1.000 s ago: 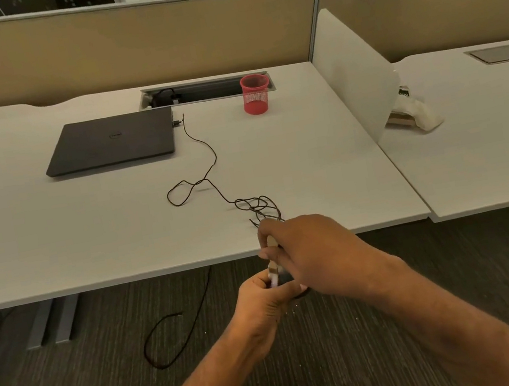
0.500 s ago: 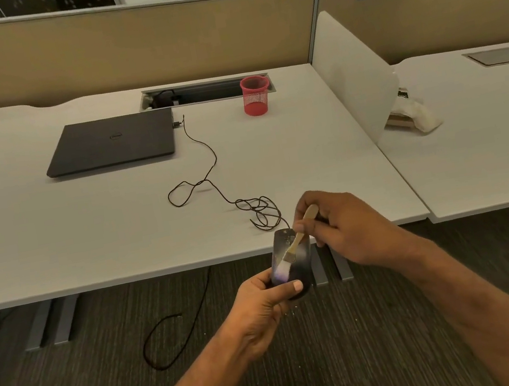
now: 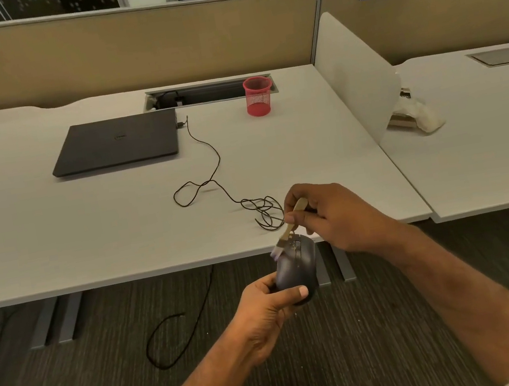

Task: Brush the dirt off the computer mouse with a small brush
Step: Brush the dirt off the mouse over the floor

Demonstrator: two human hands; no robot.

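A dark computer mouse [image 3: 295, 265] is held in the air just in front of the desk edge, its top facing me. My left hand [image 3: 268, 312] grips its near end from below, thumb across the back. A small brush [image 3: 288, 232] with a pale wooden handle and light bristles is pinched in my right hand [image 3: 330, 213] above and to the right. The bristles lie against the mouse's far left edge, near the wheel. The mouse's black cable [image 3: 210, 180] runs across the desk to the laptop.
On the white desk [image 3: 51, 233] lie a closed dark laptop [image 3: 117, 145] and a red mesh pen cup [image 3: 257, 96] by the cable slot. A white divider [image 3: 358, 74] separates the neighbouring desk, where a pale bag [image 3: 418, 113] lies. Another cable loops on the carpet [image 3: 170, 341].
My right hand has lifted away to the right, uncovering the mouse. The brush has swept up from the mouse's near part to its far left edge.
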